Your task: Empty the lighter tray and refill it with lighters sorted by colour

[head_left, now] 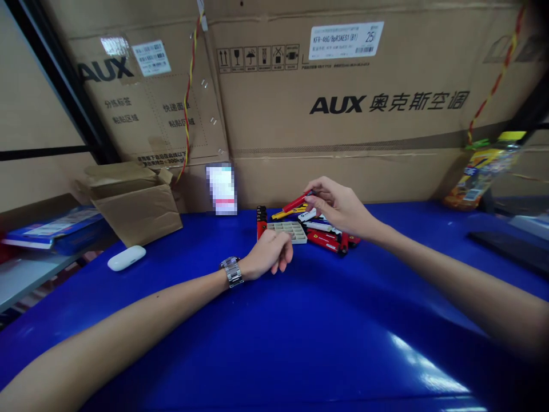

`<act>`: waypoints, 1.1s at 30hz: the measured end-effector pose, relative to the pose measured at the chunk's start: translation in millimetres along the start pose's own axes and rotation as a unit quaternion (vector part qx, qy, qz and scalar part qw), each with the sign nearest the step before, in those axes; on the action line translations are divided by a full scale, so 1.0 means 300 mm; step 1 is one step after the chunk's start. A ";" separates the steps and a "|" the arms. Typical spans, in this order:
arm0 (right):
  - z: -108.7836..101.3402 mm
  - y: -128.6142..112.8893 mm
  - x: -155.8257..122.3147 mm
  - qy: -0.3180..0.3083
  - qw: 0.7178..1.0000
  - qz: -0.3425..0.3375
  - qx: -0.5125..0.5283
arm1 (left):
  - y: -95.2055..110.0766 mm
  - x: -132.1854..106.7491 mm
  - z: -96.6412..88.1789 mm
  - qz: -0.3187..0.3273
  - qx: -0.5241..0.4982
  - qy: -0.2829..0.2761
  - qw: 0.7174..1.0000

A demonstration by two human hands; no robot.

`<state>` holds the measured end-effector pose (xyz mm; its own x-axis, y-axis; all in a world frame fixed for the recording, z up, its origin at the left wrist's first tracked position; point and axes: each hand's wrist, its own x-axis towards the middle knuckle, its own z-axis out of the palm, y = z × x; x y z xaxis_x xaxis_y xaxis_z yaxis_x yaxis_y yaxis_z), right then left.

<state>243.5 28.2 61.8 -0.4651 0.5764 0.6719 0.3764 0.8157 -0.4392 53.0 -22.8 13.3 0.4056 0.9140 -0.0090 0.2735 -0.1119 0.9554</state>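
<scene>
My right hand pinches a red lighter by its end and holds it tilted above a pile of red, white and yellow lighters on the blue table. A pale gridded tray lies just left of the pile, with red lighters standing upright at its left edge. My left hand, with a metal watch on the wrist, rests loosely curled on the table in front of the tray, fingers closed; nothing shows in it.
Large AUX cardboard cartons wall off the back of the table. An open small cardboard box and a white oval case sit at left. A bottle stands at right, a dark flat object beside it.
</scene>
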 end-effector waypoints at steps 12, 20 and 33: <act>0.223 0.103 0.163 -0.123 0.981 -0.013 -0.146 | -0.009 -0.014 0.004 0.103 0.093 -0.049 0.989; 0.204 0.112 0.183 -0.177 0.973 -0.037 -0.143 | 0.002 -0.019 0.007 0.105 0.109 -0.056 0.987; 0.187 0.047 0.244 -0.292 0.934 -0.009 -0.205 | 0.003 -0.015 0.009 0.103 0.123 -0.058 0.985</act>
<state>169.8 84.8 71.2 -0.7866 0.5892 0.1846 0.5843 0.8070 -0.0859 53.8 -28.2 13.2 0.5672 0.8131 0.1312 0.3717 -0.3949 0.8402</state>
